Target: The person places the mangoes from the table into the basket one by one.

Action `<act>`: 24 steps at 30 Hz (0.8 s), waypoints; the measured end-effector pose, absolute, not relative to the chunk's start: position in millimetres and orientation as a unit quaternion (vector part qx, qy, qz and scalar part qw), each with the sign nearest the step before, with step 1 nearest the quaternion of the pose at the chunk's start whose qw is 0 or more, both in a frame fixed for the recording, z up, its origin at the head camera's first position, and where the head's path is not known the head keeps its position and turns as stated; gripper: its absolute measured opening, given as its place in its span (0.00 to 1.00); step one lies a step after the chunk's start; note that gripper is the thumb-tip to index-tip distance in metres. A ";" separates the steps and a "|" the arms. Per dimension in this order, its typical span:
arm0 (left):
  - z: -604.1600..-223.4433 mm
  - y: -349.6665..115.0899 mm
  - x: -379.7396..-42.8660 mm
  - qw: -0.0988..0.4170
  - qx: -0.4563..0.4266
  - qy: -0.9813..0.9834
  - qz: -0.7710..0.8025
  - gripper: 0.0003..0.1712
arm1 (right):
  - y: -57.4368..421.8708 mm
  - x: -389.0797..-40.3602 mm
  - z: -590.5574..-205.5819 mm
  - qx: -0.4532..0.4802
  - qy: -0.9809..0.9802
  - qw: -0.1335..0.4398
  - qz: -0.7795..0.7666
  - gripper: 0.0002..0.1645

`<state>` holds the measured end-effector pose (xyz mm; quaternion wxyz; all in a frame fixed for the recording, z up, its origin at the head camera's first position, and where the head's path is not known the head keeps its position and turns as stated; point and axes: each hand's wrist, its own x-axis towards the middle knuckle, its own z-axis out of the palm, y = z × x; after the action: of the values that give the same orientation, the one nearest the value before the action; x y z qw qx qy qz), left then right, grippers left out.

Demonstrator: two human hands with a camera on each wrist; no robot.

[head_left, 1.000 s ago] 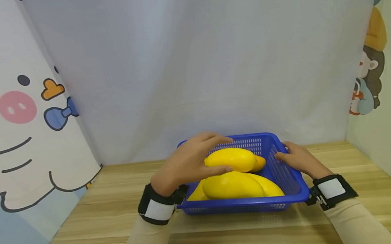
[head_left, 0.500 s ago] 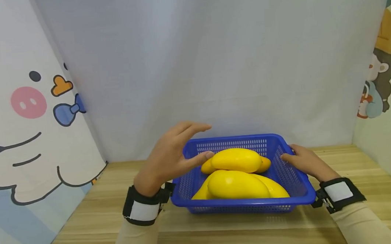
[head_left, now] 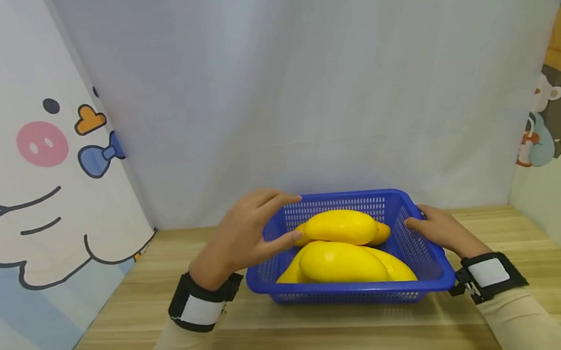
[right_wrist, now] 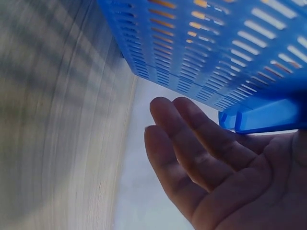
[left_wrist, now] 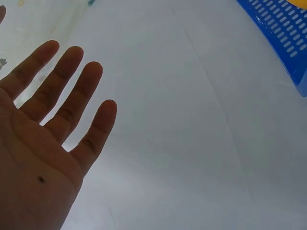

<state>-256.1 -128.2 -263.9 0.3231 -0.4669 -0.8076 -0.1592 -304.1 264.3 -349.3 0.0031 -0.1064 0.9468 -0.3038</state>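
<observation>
A blue slotted plastic basket (head_left: pixel 353 287) holds several smooth yellow mangoes. One mango (head_left: pixel 343 262) lies in front, and another mango (head_left: pixel 340 227) rests farther back on orange-yellow fruit. My right hand (head_left: pixel 442 231) grips the basket's right rim, thumb on the inner side and fingers outside, below the rim in the right wrist view. Over the basket's left rim hovers my left hand (head_left: pixel 247 232), fingers spread and thumb apart, holding nothing. Its thumb tip overlaps the rear fruit in the head view; whether they touch I cannot tell. The left wrist view shows the bare palm (left_wrist: pixel 38 158).
The basket is on a wood-grain tabletop (head_left: pixel 140 320). Close behind it hangs a pale grey cloth (head_left: pixel 324 98). A cartoon-printed panel (head_left: pixel 40 219) borders the left side, and a pale wall (head_left: pixel 548 203) with a printed figure borders the right.
My left hand has drawn left from above the mangoes, first rising, then sinking slightly. The head view has shifted a little. My right hand stays on the basket's rim.
</observation>
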 end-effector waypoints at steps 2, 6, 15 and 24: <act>-266.1 -131.2 -256.5 0.320 -0.458 -0.814 -0.156 0.31 | 264.7 -304.5 -350.1 -0.107 0.947 0.003 -0.304 0.41; -268.2 -134.1 -257.2 0.319 -0.448 -0.821 -0.153 0.31 | 265.9 -305.5 -352.1 -0.111 0.949 0.002 -0.296 0.45; -270.8 -139.3 -259.0 0.321 -0.444 -0.822 -0.154 0.31 | 271.2 -299.5 -333.4 -0.162 0.943 -0.068 -0.283 0.49; -280.5 -155.9 -267.6 0.339 -0.425 -0.826 -0.149 0.31 | 262.3 -273.1 -309.0 -0.241 0.920 -0.241 -0.195 0.42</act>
<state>-267.6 -155.9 -280.5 0.3387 -0.4247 -0.8262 -0.1491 -273.1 262.3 -309.0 -0.2405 -0.2409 0.9199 -0.1945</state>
